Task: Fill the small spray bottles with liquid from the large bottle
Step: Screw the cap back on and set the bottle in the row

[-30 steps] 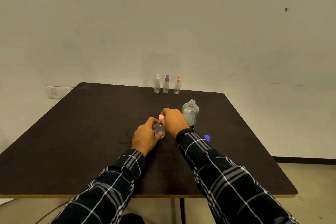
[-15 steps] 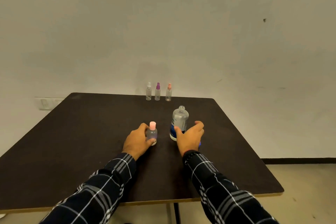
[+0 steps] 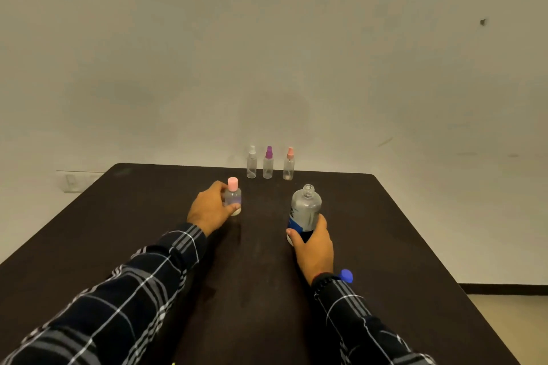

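A small pink-capped bottle (image 3: 233, 198) is held upright on the dark table (image 3: 148, 216) by the left hand (image 3: 210, 210) — fingers curled round its left side, thumb at the base. The large clear bottle (image 3: 304, 210) (uncapped, blue label low on its body) is gripped near the bottom by the right hand (image 3: 313, 246) and stands to the right of the pink-capped one, well apart from it. A blue cap (image 3: 345, 275) lies just beside the right wrist. At the far edge three spray bottles are lined up — white-topped (image 3: 251, 163), purple-topped (image 3: 268, 164), pink-topped (image 3: 288, 165) — all upright.
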